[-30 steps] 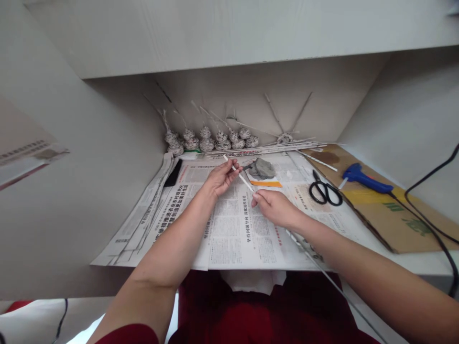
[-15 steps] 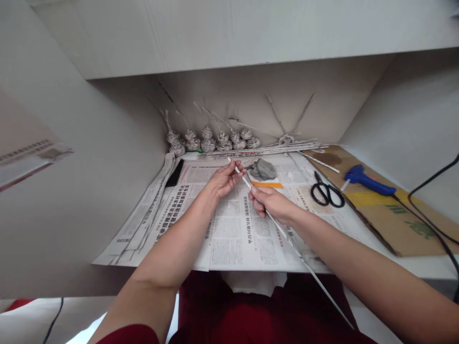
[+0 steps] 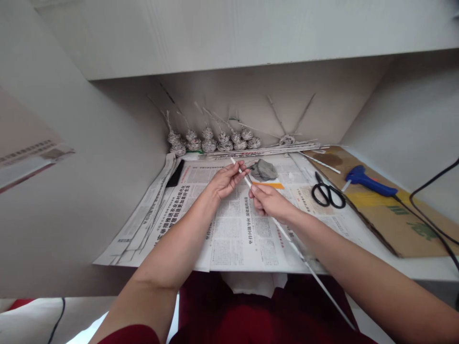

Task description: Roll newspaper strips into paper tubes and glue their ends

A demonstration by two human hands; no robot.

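Between my two hands runs a long thin rolled paper stick [image 3: 287,235], slanting from the middle of the table down past its front edge toward my lap. My left hand [image 3: 230,179] pinches it near its upper tip, fingers curled. A short way below, my right hand [image 3: 268,199] is closed around the same stick. Just behind my hands lies a crumpled grey cloth [image 3: 264,170], with an orange strip [image 3: 268,185] in front of it. Newspaper sheets [image 3: 229,239] cover the tabletop under my arms.
Black-handled scissors [image 3: 328,195] and a blue glue gun [image 3: 371,181] lie at right, the gun on cardboard [image 3: 398,234] with its cable trailing. Several woven paper gourds [image 3: 208,142] line the back wall behind loose paper sticks [image 3: 265,150]. A dark flat object [image 3: 175,174] sits at left.
Both hands keep their hold on the paper stick and have barely moved. The whole view has shifted very slightly.
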